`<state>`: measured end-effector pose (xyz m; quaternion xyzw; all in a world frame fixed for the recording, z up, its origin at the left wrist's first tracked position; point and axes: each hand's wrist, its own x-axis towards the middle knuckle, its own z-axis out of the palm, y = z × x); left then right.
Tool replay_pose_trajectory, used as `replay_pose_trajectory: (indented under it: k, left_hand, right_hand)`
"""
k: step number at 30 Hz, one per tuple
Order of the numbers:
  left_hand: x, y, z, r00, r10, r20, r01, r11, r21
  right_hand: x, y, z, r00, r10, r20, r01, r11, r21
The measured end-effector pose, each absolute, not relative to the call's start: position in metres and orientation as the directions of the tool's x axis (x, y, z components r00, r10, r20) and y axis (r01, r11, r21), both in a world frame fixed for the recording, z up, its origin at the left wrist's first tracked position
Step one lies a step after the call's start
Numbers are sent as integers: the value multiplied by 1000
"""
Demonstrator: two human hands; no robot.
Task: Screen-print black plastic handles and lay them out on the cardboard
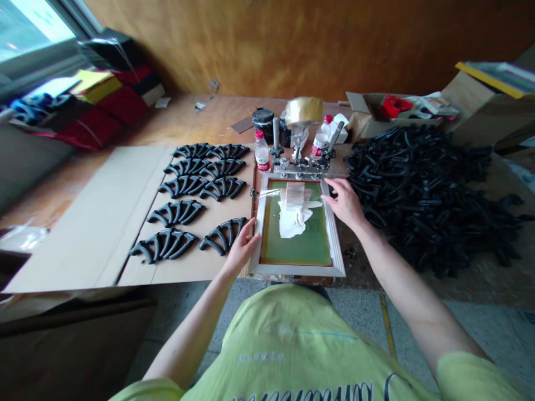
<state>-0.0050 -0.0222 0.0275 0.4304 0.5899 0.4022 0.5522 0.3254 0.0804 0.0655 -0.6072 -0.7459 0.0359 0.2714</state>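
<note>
A silk-screen printing frame (pixel 339 253) with a silver rim and green mesh lies flat in front of me. On the mesh rest a crumpled white cloth (pixel 293 223) and a squeegee-like block (pixel 295 195). My left hand (pixel 243 248) is at the frame's left rim, fingers and thumb apart, seeming to touch it. My right hand (pixel 346 205) is by the upper right rim, open with its fingers spread; whether it presses on the rim I cannot tell. A metal hinge clamp (pixel 298 169) holds the frame's far edge.
Rows of black curved, ribbed parts (pixel 178 213) lie on cardboard (pixel 144 167) to the left. A big heap of black parts (pixel 426 195) fills the right. Behind the clamp stand red-capped bottles (pixel 262 155), a black tub (pixel 263 123) and tape (pixel 303 110). An open carton (pixel 361 120) is back right.
</note>
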Motion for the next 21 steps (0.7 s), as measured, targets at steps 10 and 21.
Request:
replay_pose_trajectory:
  k: [10, 21]
  left_hand:
    - [-10, -18, -35, 23, 909, -417, 121, 411, 903]
    - [-7, -20, -34, 25, 916, -400, 49, 398, 916]
  right_hand:
    - [245, 53, 53, -509, 861, 5, 844, 501, -190]
    - [264, 38, 56, -588, 805, 84, 777, 590, -221]
